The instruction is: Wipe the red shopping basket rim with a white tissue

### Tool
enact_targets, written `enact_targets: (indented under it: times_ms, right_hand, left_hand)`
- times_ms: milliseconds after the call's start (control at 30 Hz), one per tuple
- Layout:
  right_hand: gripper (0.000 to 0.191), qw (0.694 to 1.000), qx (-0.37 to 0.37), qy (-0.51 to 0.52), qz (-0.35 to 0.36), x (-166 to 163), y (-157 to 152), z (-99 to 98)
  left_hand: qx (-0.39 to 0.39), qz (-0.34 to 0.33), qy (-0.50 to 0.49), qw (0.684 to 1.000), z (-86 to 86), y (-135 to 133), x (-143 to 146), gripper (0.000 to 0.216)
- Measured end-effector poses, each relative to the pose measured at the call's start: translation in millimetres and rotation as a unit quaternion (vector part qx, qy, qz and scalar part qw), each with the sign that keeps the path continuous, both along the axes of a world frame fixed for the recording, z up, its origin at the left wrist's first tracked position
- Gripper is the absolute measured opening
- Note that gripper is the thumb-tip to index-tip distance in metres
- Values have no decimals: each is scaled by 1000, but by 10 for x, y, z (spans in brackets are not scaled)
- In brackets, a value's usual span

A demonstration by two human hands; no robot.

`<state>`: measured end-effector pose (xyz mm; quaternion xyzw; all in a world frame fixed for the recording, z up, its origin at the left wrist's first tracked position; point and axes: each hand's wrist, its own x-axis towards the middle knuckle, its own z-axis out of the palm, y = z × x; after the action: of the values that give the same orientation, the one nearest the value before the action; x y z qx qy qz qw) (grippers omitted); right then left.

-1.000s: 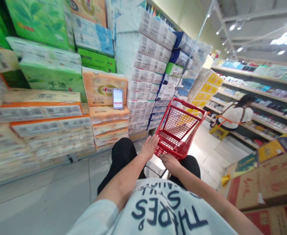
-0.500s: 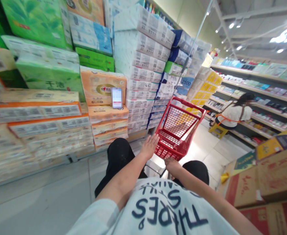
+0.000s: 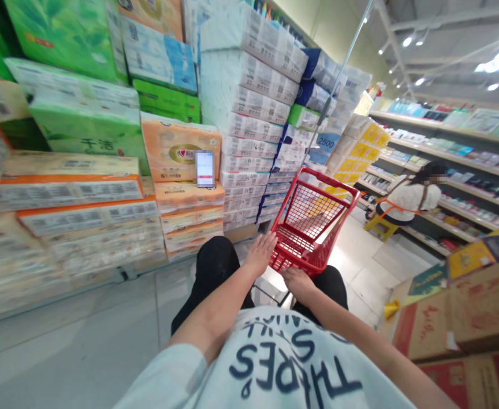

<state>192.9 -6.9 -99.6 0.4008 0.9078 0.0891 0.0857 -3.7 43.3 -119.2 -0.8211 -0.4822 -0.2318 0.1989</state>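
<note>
A red plastic shopping cart (image 3: pixel 315 207) with grid walls stands directly before me, its visible basket floor bare. My left hand (image 3: pixel 261 254) lies at its near left edge, fingers stretched out flat. At the near edge, further right, my right hand (image 3: pixel 299 283) has its fingers curled at the rim; its fingertips are partly hidden. A thin metal pole (image 3: pixel 341 68) slants up beside the cart. A phone with a lit, blurred screen (image 3: pixel 205 168) shows in front of an orange tissue pack (image 3: pixel 159 147), away from both hands.
Stacked tissue packs (image 3: pixel 249 136) line the left side. Cardboard cartons (image 3: pixel 483 307) stand close on the right. Ahead right, a person (image 3: pixel 409 196) sits on a yellow stool (image 3: pixel 379 227) by shelves of small goods (image 3: pixel 466 153). Pale floor tiles (image 3: pixel 364 270) run between.
My legs have shifted as in a step, the left knee moving right and the right knee left. Both hands stay by the cart's near edge, and the view has shifted slightly.
</note>
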Motion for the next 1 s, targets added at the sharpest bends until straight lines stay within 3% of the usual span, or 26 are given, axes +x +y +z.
enact_targets:
  times_ms: [167, 333, 467, 633, 1000]
  right_hand:
    - [29, 997, 52, 13, 47, -93, -11, 94]
    - [35, 979, 117, 126, 109, -196, 43, 399]
    - [47, 978, 114, 175, 24, -191, 129, 537]
    - [64, 980, 55, 175, -78, -138, 175, 495]
    - [62, 978, 52, 187, -74, -155, 175, 459]
  left_hand:
    - [0, -7, -6, 1000, -21, 9, -9, 55]
    - [-17, -4, -5, 1000, -19, 14, -6, 57]
    - [-19, 2, -5, 1000, 9, -9, -6, 59]
    - [-12, -1, -1, 1000, 35, -38, -14, 57]
    - [-7, 6, -11, 1000, 45, -59, -10, 55]
